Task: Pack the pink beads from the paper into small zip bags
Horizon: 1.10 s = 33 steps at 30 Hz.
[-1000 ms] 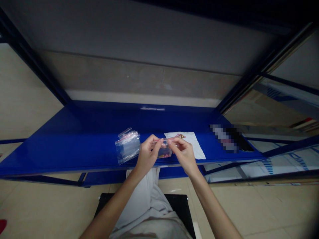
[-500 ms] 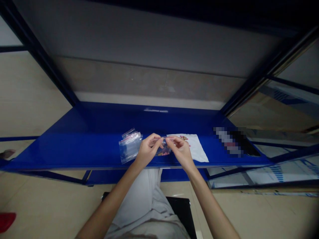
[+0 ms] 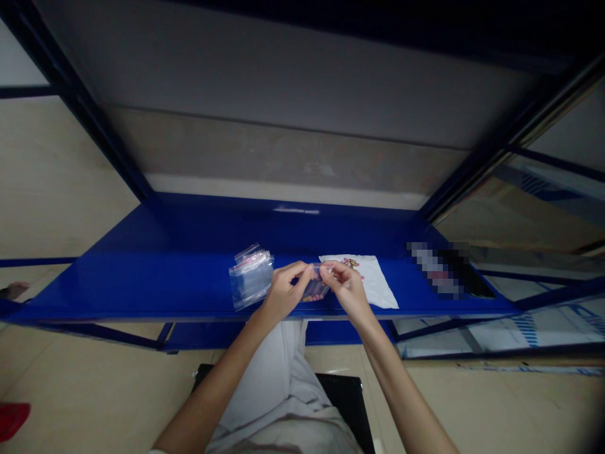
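Observation:
Between my hands hangs a small clear zip bag (image 3: 316, 289) with pink and gold-coloured small pieces at its bottom. My left hand (image 3: 289, 287) pinches the bag's top edge with thumb and fingers. On the other side, my right hand (image 3: 344, 284) pinches the same edge. To the left lies a stack of clear zip bags (image 3: 250, 280). A white sheet or pouch (image 3: 380, 284) lies right of my right hand, partly covered by it. On it are several small gold and pink pieces (image 3: 350, 263), too small to name.
Everything lies on a blue metal shelf (image 3: 118, 265) with upright posts at both sides. A dark flat object (image 3: 472, 284), partly blurred out, is at the right. A red object (image 3: 13, 421) sits on the floor at lower left.
My thumbs have shifted along the bag's top edge, and more of the bag shows below my fingers. Both hands still hold it. The whole view has shifted slightly.

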Tool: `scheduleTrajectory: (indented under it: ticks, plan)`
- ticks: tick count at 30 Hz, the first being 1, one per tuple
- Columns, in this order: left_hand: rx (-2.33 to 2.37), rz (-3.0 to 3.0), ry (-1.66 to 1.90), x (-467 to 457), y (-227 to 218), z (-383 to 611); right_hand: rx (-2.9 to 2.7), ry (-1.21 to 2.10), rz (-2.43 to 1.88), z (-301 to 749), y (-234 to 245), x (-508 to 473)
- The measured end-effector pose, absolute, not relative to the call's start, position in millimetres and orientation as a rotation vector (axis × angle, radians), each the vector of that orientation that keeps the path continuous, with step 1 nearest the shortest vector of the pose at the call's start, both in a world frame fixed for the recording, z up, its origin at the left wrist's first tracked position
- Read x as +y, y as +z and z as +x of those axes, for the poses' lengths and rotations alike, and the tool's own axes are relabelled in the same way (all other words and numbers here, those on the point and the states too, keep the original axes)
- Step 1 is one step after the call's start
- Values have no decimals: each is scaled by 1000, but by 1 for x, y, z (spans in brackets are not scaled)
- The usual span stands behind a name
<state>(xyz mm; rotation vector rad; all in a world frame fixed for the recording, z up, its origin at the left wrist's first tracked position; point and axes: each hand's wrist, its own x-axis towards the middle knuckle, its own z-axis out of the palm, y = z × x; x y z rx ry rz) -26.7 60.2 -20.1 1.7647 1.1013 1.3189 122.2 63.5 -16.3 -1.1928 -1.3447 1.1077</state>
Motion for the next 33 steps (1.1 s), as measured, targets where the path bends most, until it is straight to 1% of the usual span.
scheduleTrajectory:
  ticks: [4,13,19,23,33]
  plan:
    - [1065,1712,1297,58,-22,-29,-1290,1134,-1202,122,-18,64]
    - [1137,1734,1349,57,-25,-41,-1242,1199,-1164,114,-11,58]
    - [1097,1853,1312,55,-28,-43,-1399,1123,-1031,110,-12,61]
    - [1055,1900,1238,53,-27,-45,-1509,1112,-1023,110,-10,61]
    - [958,1870,1104,51,-25,-49,-1476,1281,-877,105,-9,56]
